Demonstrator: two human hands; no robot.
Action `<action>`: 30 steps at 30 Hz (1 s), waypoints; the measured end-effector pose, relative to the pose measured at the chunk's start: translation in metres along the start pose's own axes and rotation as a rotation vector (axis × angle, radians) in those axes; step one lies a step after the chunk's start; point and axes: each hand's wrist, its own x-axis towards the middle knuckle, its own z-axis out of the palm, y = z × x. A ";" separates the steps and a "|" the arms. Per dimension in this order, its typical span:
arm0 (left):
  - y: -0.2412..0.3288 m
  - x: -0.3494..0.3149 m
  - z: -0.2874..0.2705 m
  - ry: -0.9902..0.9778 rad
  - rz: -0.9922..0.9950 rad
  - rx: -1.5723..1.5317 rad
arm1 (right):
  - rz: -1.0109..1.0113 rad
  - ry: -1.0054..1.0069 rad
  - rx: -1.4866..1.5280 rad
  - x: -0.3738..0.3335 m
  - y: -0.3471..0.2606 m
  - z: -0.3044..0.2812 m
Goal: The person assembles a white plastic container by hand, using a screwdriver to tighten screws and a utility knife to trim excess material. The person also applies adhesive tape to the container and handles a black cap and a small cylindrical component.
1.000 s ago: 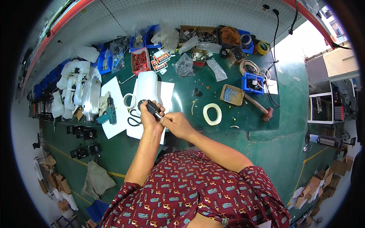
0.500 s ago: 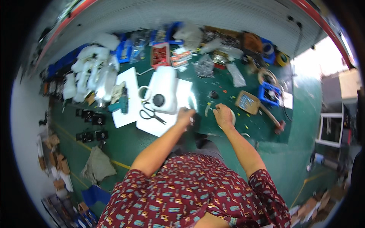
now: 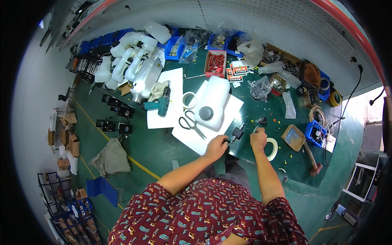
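My left hand (image 3: 216,148) is closed on one end of a small black block-shaped part (image 3: 237,133) with a pale, metal-looking tip, held over the bench's front edge. To its right, my right hand (image 3: 258,139) has its fingers pinched together. A small greyish bit shows at those fingertips, too small to name. Right beside that hand lies a roll of cream tape (image 3: 272,150). A white plastic tank (image 3: 215,98) with a black cap (image 3: 206,113) lies on white sheets (image 3: 234,107) beyond my left hand. Black-handled scissors (image 3: 192,126) and a white tape roll (image 3: 189,100) are beside the tank.
A teal power drill (image 3: 162,103) lies on the left sheet. At the right are a cardboard tray of screws (image 3: 292,138), a hammer (image 3: 312,160) and a blue bin (image 3: 315,133). Several white tanks (image 3: 148,77), a red parts box (image 3: 215,63) and plastic bags line the back.
The view has swung, so the bench things sit further right and lower. The black part in my left hand now shows clearly, where it was blurred. My right hand remains beside the cream tape roll.
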 end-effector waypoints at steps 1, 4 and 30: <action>-0.009 -0.009 -0.015 0.015 -0.085 -0.044 | -0.049 0.055 0.032 -0.002 0.003 0.002; -0.046 -0.022 -0.058 0.100 -0.194 -0.019 | -0.206 0.140 0.182 -0.006 0.037 0.015; 0.044 0.174 0.120 -0.326 0.304 -0.041 | 0.316 0.061 1.279 -0.133 -0.005 -0.119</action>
